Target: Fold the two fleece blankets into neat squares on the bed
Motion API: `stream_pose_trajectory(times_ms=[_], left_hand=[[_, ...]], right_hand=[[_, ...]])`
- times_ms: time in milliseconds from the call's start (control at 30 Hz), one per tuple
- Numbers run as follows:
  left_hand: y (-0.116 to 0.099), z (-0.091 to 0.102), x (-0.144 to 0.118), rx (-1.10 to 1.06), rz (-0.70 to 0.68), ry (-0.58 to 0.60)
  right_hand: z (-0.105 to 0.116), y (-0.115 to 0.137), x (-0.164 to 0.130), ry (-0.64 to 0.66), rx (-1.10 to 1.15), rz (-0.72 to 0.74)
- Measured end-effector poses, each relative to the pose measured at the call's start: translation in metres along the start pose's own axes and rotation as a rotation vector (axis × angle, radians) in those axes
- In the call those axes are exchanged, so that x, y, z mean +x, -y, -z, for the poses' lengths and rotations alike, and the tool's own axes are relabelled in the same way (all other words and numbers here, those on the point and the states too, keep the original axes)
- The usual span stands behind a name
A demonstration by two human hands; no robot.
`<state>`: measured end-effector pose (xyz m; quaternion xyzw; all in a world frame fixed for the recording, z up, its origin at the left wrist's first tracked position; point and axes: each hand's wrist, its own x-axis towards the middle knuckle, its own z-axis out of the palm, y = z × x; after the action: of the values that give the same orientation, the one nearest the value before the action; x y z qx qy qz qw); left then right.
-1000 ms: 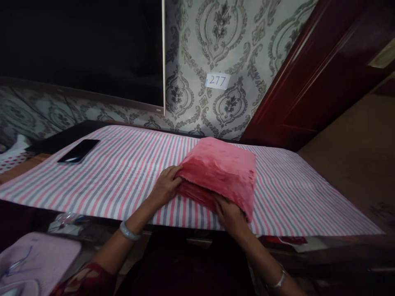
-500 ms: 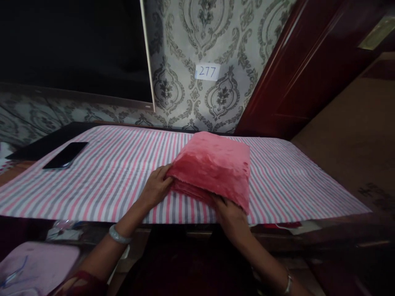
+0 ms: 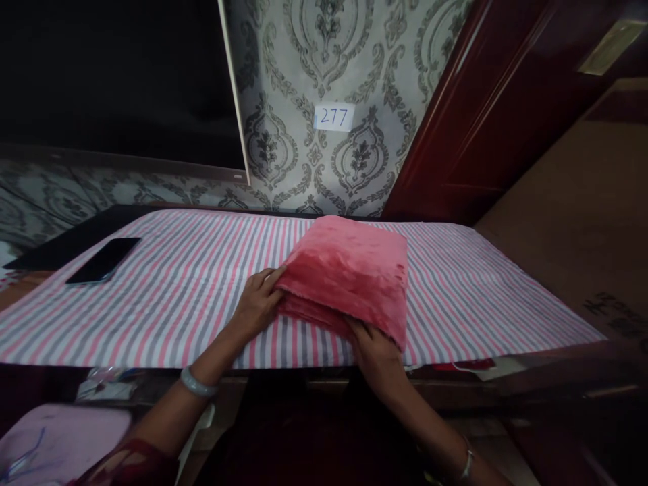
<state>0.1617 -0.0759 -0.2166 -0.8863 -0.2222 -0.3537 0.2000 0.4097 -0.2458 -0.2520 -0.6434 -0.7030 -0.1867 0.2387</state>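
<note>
A folded pink plush cloth (image 3: 352, 270) lies on a table covered by a pink, grey and white striped sheet (image 3: 177, 290). My left hand (image 3: 258, 304) grips the cloth's near left corner, fingers tucked under the fold. My right hand (image 3: 377, 354) holds the near right edge from below, its fingers hidden under the cloth. Both wrists wear bangles.
A black phone (image 3: 104, 259) lies at the sheet's far left. A dark screen (image 3: 116, 81) hangs on the patterned wall, beside a paper label reading 277 (image 3: 333, 117). A dark red door (image 3: 486, 115) stands at right. A pale pink item (image 3: 61, 439) sits low at left.
The view has shifted a little to the right, so everything sits further left in frame. Both hands keep the same hold on the pink cloth.
</note>
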Motion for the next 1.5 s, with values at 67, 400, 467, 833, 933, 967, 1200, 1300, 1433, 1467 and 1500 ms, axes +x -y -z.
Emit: stream_pose_trajectory(times_ms=[67,400,467,833,933,967,1200,1300,1433,1467,1500], left_hand=[[0.005,0.004,0.000,-0.057,-0.030,-0.033],[0.009,0.004,-0.018,-0.010,-0.097,0.003],[0.005,0.005,-0.019,0.016,-0.067,0.037],[-0.053,0.011,-0.016,-0.049,0.005,-0.024],[-0.061,0.004,-0.008,-0.101,-0.018,-0.086],[-0.063,0.003,-0.005,-0.120,-0.029,-0.115],[-0.061,-0.007,0.014,-0.113,-0.017,-0.216],[-0.057,-0.008,0.020,-0.081,-0.024,-0.226],[-0.052,-0.005,0.021,-0.112,-0.046,-0.211],[-0.051,-0.004,0.019,-0.138,-0.047,-0.205],[-0.050,-0.003,0.017,-0.164,-0.047,-0.197]], right_hand=[[0.000,-0.002,-0.001,-0.015,0.010,-0.003],[-0.003,-0.007,-0.013,0.043,0.050,0.063],[-0.001,-0.003,-0.013,0.049,0.016,0.044],[0.006,0.009,-0.015,0.063,-0.007,0.001],[0.011,0.011,-0.013,0.038,0.040,0.016],[0.013,0.012,-0.013,0.024,0.061,0.012],[0.017,0.011,-0.012,-0.143,0.124,-0.013],[0.020,0.011,-0.010,-0.164,0.148,-0.003],[0.027,0.012,-0.007,-0.168,0.173,-0.028],[0.029,0.012,-0.006,-0.163,0.176,-0.041],[0.031,0.012,-0.005,-0.160,0.173,-0.052]])
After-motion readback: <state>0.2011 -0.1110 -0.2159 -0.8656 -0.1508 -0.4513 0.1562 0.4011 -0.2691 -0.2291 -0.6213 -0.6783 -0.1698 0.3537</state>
